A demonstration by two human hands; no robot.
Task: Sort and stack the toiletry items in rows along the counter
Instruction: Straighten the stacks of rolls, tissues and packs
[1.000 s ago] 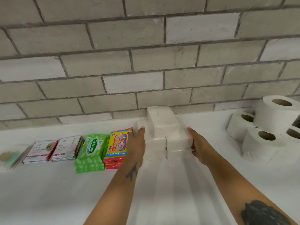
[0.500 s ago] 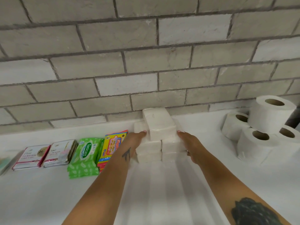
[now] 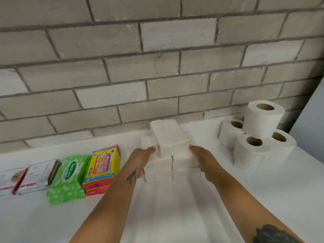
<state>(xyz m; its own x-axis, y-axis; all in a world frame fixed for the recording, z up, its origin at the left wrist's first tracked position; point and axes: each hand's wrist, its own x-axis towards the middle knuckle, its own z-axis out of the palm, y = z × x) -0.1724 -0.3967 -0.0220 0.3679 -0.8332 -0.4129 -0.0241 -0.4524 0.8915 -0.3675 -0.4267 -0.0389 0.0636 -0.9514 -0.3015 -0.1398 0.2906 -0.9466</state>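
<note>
Head view, looking down and forward: a grey brick wall (image 3: 122,71) fills the upper half, its courses running left to right, and a white worktop (image 3: 175,216) meets it below.

Middle of the worktop, close to the wall, stands a stack of white tissue packs (image 3: 168,155). 2 columns sit side by side, each at least 2 packs high, with 1 more pack crosswise on top, its long axis running from the wall toward the viewer and turned slightly left.

At the right end are 4 toilet rolls (image 3: 254,137), standing on end with cores facing up; 3 form the base and 1 rests on top.

Left of the tissue packs a row runs along the worktop: a pile of yellow-and-red Giggles wipes (image 3: 103,167), a pile of green Sanicare wipes (image 3: 70,176), then 2 piles of white-and-pink packets (image 3: 26,179), partly blurred. All lie flat, long axes pointing toward the wall.

The left hand (image 3: 142,158) presses the stack's left side, the right hand (image 3: 205,162) its right side. Fingers look mostly straight against the packs, clamping them between both palms.
</note>
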